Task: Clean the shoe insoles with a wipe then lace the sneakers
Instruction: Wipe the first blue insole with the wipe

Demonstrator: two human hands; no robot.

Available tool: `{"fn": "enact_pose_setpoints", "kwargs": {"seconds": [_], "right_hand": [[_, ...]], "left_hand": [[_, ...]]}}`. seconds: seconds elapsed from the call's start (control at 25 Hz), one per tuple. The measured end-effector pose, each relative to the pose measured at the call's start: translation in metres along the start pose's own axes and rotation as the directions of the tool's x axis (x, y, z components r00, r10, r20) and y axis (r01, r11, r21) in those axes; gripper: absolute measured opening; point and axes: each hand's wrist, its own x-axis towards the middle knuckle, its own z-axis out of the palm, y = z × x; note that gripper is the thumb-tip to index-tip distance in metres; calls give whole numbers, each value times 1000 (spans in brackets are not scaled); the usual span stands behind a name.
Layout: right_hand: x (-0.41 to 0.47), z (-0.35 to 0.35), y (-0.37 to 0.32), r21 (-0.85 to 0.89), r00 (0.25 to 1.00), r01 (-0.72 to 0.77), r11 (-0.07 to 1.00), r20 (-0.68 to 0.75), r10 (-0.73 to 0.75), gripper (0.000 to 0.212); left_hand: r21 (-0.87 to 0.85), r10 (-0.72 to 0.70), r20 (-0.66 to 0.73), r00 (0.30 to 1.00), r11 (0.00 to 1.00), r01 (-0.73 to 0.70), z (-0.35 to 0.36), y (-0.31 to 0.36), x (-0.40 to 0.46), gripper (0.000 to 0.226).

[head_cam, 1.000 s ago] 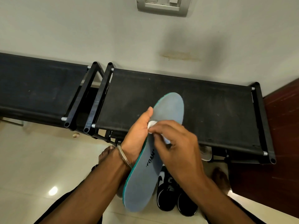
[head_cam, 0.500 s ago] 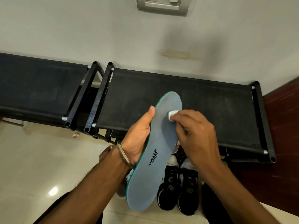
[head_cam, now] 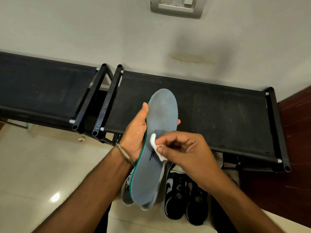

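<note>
My left hand [head_cam: 136, 132] grips a grey-blue insole [head_cam: 156, 148] with a teal edge, holding it upright from behind at its middle, toe end up. Black lettering shows partly near its centre. My right hand [head_cam: 183, 150] pinches a small white wipe [head_cam: 155, 147] between thumb and fingers and presses it on the insole's middle. Below the insole stand a pair of black sneakers [head_cam: 185, 195] with white trim on the floor, and a grey sneaker [head_cam: 127, 190] mostly hidden behind the insole.
Two black fabric shoe racks [head_cam: 218, 115] stand side by side against a pale wall. A switch plate [head_cam: 176, 5] is on the wall above. A dark wooden door [head_cam: 296, 140] is at the right. Glossy pale tiles [head_cam: 42, 165] cover the floor.
My right hand slid the wipe from the insole's toe area down to its middle. The insole tilted slightly and the view dropped, showing more of the sneakers.
</note>
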Motion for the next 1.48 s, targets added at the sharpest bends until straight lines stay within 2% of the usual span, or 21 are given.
{"fn": "enact_pose_setpoints", "kwargs": {"seconds": [0.08, 0.16, 0.28, 0.36, 0.52, 0.64, 0.72, 0.84, 1.04, 1.12, 1.24, 1.4, 1.48], "right_hand": [[2, -5, -2, 280, 983, -117, 953, -105, 152, 19], [6, -10, -2, 483, 951, -175, 858, -144, 275, 23], [9, -13, -3, 582, 928, -211, 785, -134, 349, 37], [9, -12, -4, 542, 929, -195, 818, -166, 331, 42], [13, -15, -1, 426, 907, -125, 896, -318, 277, 18], [12, -15, 2, 141, 895, -102, 985, -419, 152, 16], [10, -12, 4, -18, 889, -54, 998, -455, 40, 13], [11, -13, 5, -151, 875, -24, 988, -482, -52, 10], [12, -30, 4, -259, 852, -46, 965, -514, -98, 9], [13, -35, 4, -207, 847, -49, 977, -527, -69, 10], [14, -40, 5, -105, 879, -99, 990, -475, 37, 10], [15, -39, 7, -220, 927, -152, 963, -371, 61, 10], [14, -41, 8, -190, 921, -160, 969, -382, 77, 6]], "left_hand": [[7, 2, 2, 1000, 1000, -2, 1, -1, 0, 80], [28, 21, -39, 999, 999, -20, 1, 0, 0, 79], [93, 31, -54, 998, 995, -26, -2, 1, 0, 80], [165, 30, -41, 999, 986, -23, -3, -1, -1, 74], [305, 164, -66, 984, 943, -136, 4, -6, -1, 50], [416, 198, -63, 978, 896, -155, 4, -9, 0, 55], [448, 203, -57, 978, 880, -157, 8, -12, -1, 54], [498, 272, -73, 959, 843, -201, 12, -17, 0, 41], [660, 379, -114, 918, 720, -215, 6, -17, 4, 40], [675, 384, -114, 916, 707, -212, 6, -17, 6, 41], [711, 396, -86, 914, 668, -223, 5, -17, 7, 42], [742, 410, -58, 910, 627, -235, 3, -16, 7, 42], [733, 404, -72, 912, 642, -226, 1, -13, 6, 42]]}}
